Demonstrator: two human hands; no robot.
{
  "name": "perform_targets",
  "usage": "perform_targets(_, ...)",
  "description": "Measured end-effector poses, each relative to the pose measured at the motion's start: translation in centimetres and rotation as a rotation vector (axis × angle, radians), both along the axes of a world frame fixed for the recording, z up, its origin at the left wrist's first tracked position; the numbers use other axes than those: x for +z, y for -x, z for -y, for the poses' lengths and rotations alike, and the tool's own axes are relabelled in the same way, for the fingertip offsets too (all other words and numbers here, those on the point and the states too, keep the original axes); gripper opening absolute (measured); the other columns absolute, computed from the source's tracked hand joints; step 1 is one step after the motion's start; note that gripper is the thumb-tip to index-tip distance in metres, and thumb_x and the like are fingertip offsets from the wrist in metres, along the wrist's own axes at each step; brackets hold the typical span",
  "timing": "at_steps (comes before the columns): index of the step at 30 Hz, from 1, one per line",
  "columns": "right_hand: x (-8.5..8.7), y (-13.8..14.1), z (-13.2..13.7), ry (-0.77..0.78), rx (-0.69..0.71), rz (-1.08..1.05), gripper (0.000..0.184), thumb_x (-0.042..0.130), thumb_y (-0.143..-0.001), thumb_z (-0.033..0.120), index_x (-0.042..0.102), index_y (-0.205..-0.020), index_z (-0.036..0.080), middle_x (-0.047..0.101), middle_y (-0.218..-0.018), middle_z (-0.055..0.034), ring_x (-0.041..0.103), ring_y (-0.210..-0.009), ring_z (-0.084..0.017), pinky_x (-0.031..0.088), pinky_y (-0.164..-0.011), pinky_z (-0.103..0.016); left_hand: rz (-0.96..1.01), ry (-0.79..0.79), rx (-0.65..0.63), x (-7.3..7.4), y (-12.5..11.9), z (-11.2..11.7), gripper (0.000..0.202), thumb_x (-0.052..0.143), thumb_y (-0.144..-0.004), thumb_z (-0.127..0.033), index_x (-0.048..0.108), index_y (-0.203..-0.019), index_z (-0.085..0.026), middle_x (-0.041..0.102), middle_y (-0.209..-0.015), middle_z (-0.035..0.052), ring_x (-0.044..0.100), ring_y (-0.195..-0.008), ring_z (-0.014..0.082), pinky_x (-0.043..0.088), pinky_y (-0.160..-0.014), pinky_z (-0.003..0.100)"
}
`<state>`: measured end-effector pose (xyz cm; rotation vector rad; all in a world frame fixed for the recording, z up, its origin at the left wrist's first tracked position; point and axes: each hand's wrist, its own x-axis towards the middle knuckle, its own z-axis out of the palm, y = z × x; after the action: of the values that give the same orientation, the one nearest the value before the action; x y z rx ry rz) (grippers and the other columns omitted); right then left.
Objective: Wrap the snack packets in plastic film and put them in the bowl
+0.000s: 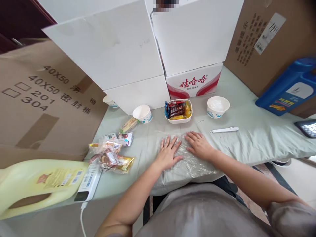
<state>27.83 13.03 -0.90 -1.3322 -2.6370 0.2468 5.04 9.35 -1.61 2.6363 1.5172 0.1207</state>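
My left hand (168, 152) lies flat with fingers spread on a sheet of clear plastic film (195, 163) that covers the pale green cloth near the table's front edge. My right hand (198, 144) rests flat on the same film just to the right, fingers stretched out and pointing left. Neither hand holds anything. Behind the hands stands a white dish (178, 119) filled with wrapped snacks.
Two paper bowls (142, 113) (218, 106) flank the dish. A white pen-like tool (224, 130) lies at right. Snack packets (112, 153) are heaped at left. A yellow jug (37, 184), a blue jug (288, 87), white boxes (148, 52) and cardboard cartons (44, 98) ring the table.
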Motion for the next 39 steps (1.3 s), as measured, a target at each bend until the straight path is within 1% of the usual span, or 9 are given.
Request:
perform_targets(5, -2.6, -2.5, -1.9, -0.051, -0.08, 0.035, 0.078, 0.051, -0.086, 0.061, 0.038, -0.147, 0.013, 0.034, -0.154, -0.0147, 0.021, -0.144, -0.037, 0.017, -0.115, -0.055, -0.038, 0.05, 0.117, -0.7, 1.8, 1.8, 0.086, 0.06, -0.076, -0.067, 0.033, -0.148, -0.028, 0.023, -0.159, 0.0095, 0.006, -0.145, 0.0457, 0.012, -0.112, 0.069)
perform_targets(9, -0.8, -4.2, -1.7, -0.029, -0.146, -0.013, 0.07, 0.047, -0.09, 0.059, 0.048, -0.14, 0.01, 0.04, -0.148, -0.0198, 0.026, -0.141, -0.038, 0.023, -0.112, -0.058, 0.038, -0.009, 0.138, 1.0, 3.7, 3.3, 0.078, 0.062, -0.078, -0.062, 0.042, -0.144, -0.024, 0.031, -0.155, 0.0146, 0.017, -0.144, 0.0434, 0.018, -0.113, 0.066)
perform_targets(14, 2.1, -7.3, 2.3, 0.069, 0.236, -0.229, 0.061, 0.05, -0.088, 0.061, 0.054, -0.134, 0.022, 0.055, -0.136, -0.0124, 0.046, -0.129, -0.028, 0.038, -0.107, -0.047, 0.236, 0.01, -0.114, 2.0, 5.9, 6.4, 0.054, 0.066, -0.078, -0.052, 0.059, -0.122, -0.021, 0.058, -0.131, 0.0132, 0.043, -0.133, 0.0327, 0.038, -0.11, 0.051)
perform_targets(18, 1.1, -9.1, 6.2, 0.143, 0.391, -0.186, 0.044, 0.055, -0.091, 0.045, 0.058, -0.129, 0.023, 0.056, -0.137, -0.01, 0.048, -0.129, -0.026, 0.041, -0.105, -0.045, 0.292, 0.102, -0.165, 1.6, 6.6, 8.6, 0.017, 0.06, -0.085, -0.029, 0.065, -0.1, -0.022, 0.063, -0.125, 0.0097, 0.049, -0.13, 0.0282, 0.045, -0.105, 0.047)
perform_targets(21, 0.3, -9.5, 7.3, 0.167, 0.32, -0.229, 0.027, 0.046, -0.096, 0.026, 0.066, -0.113, 0.025, 0.064, -0.126, -0.0071, 0.052, -0.125, -0.022, 0.043, -0.103, -0.042, 0.414, 0.197, -0.07, 2.1, 6.6, 8.7, 0.016, 0.048, -0.09, -0.02, 0.063, -0.084, -0.023, 0.068, -0.116, 0.0076, 0.058, -0.121, 0.0231, 0.05, -0.1, 0.042)
perform_targets(27, 2.3, -8.2, 5.6, 0.284, 0.011, -0.459, 0.03, 0.039, -0.098, 0.037, 0.065, -0.103, 0.022, 0.071, -0.101, -0.0071, 0.067, -0.093, -0.018, 0.054, -0.081, -0.031, 0.576, 0.434, 0.216, 4.7, 5.9, 5.8, 0.016, 0.044, -0.092, -0.034, 0.054, -0.086, -0.025, 0.069, -0.115, 0.0082, 0.067, -0.103, 0.0209, 0.055, -0.086, 0.038)
perform_targets(34, 1.4, -3.6, 1.2, 0.417, -0.281, -0.691, 0.029, 0.034, -0.097, 0.035, 0.059, -0.099, 0.02, 0.071, -0.088, -0.0048, 0.068, -0.078, -0.016, 0.054, -0.07, -0.028, 0.456, 0.201, 0.182, 4.0, 5.7, 1.8, 0.017, 0.047, -0.088, -0.031, 0.053, -0.075, -0.021, 0.044, -0.148, 0.0124, 0.028, -0.144, 0.0272, 0.034, -0.112, 0.048)
perform_targets(37, 0.2, -2.2, -0.5, 0.396, -0.367, -0.572, 0.027, 0.032, -0.096, 0.027, 0.058, -0.101, 0.019, 0.071, -0.083, -0.0042, 0.067, -0.07, -0.016, 0.051, -0.066, -0.027, 0.43, 0.007, 0.267, 3.8, 5.0, 2.1, 0.015, 0.049, -0.087, -0.029, 0.055, -0.076, -0.021, 0.054, -0.137, 0.0133, 0.038, -0.138, 0.028, 0.036, -0.11, 0.048)
perform_targets(39, -0.3, -1.6, -1.0, 0.309, -0.394, -0.425, 0.027, 0.035, -0.095, 0.025, 0.06, -0.102, 0.019, 0.072, -0.089, -0.0063, 0.067, -0.075, -0.018, 0.05, -0.07, -0.028, 0.462, 0.03, 0.214, 4.1, 4.1, 3.1, 0.015, 0.047, -0.089, -0.028, 0.057, -0.08, -0.022, 0.064, -0.122, 0.0107, 0.053, -0.124, 0.0231, 0.044, -0.104, 0.042)
